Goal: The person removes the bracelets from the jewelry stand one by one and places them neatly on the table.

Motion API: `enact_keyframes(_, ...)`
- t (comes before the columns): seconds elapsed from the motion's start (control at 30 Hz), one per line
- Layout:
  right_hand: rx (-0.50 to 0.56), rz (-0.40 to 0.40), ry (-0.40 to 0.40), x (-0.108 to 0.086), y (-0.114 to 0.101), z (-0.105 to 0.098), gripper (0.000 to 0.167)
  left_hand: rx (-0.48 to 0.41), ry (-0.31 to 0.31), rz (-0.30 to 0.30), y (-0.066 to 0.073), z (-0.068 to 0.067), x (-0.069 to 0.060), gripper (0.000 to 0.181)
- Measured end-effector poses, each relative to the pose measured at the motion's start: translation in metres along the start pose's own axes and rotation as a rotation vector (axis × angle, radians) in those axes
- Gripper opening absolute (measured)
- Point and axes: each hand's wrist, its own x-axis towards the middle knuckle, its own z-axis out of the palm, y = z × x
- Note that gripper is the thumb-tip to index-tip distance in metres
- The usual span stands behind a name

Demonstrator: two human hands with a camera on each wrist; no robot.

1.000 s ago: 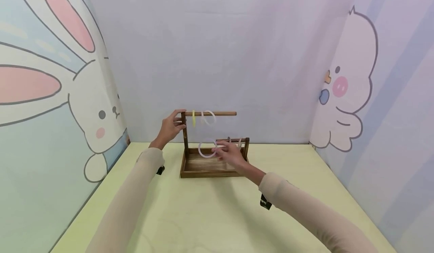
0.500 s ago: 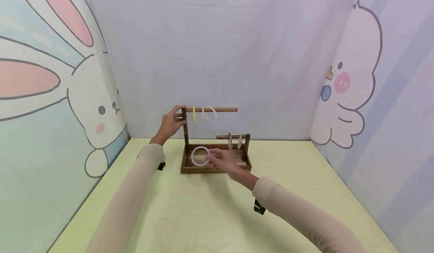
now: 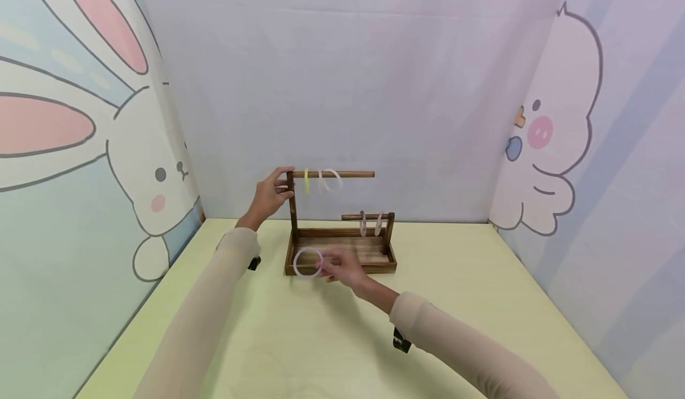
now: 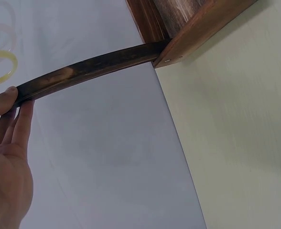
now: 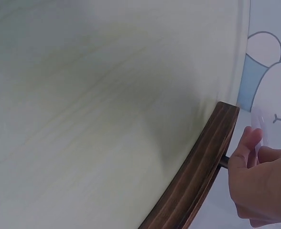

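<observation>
My left hand [image 3: 267, 195] grips the top of the tall post of a wooden rack [image 3: 292, 211]; the left wrist view shows the thumb and fingers on either side of that post [image 4: 92, 68]. Between the thumb and fingers of my right hand [image 3: 343, 267] is a pale lilac bangle [image 3: 295, 262], held upright in front of the rack's tray. On the upper bar hang a yellow bangle [image 3: 307, 181] and whitish bangles [image 3: 340, 179]. Two pale bangles, one of them greyish [image 3: 363, 223], hang from the lower bar at the right.
The rack's shallow wooden tray [image 3: 342, 268] stands on a pale yellow-green table [image 3: 321, 333] near the back wall cloth [image 3: 348, 90]. Cartoon-printed panels rise on both sides, a rabbit [image 3: 155, 167] at left and a chick [image 3: 562, 119] at right.
My right hand has moved left, down and toward me with the lilac bangle, away from the lower bar. My left hand stays on the post.
</observation>
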Motion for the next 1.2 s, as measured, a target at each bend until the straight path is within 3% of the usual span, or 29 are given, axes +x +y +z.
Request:
enact_keyframes(0.17, -0.019, -0.006, -0.006, -0.004, 0.010, 0.006, 0.035, 0.000, 0.003, -0.003, 0.001, 0.001, -0.001, 0.069)
enact_keyframes(0.47, -0.009, 0.058, -0.018, -0.013, 0.015, 0.020, 0.033, 0.002, 0.017, -0.011, -0.001, 0.001, -0.001, 0.070)
enact_keyframes(0.87, 0.004, 0.070, -0.022, -0.009, 0.025, 0.037, 0.033, 0.000, 0.008, -0.006, 0.001, 0.002, -0.005, 0.070)
enact_keyframes(1.2, -0.017, 0.087, 0.015, -0.006, 0.030, 0.046, 0.029, 0.016, 0.021, -0.002, -0.001, 0.002, -0.001, 0.069)
